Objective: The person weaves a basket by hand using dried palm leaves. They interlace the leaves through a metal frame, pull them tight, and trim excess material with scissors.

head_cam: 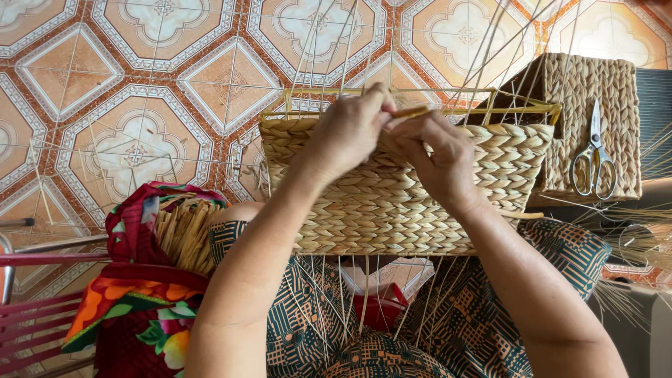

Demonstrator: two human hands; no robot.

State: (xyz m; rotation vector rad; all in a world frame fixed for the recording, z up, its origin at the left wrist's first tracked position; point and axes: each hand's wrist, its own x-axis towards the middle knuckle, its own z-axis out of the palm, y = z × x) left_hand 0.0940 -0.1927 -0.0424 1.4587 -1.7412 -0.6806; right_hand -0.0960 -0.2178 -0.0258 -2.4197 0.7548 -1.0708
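A half-woven straw basket (392, 203) rests on my lap, its braided wall facing me and a yellow wire frame (518, 105) showing along its top edge. My left hand (346, 129) and my right hand (434, 150) meet at the top rim, fingers pinched together on a straw strand (409, 111). Thin pale stakes rise from the rim and hang below the basket.
A finished woven basket (595, 84) stands at the right with scissors (593, 155) lying on it. A bundle of straw (185, 231) sits wrapped in floral cloth (140, 308) at the left, beside a red chair (42, 308). Patterned floor tiles (133, 84) lie beyond.
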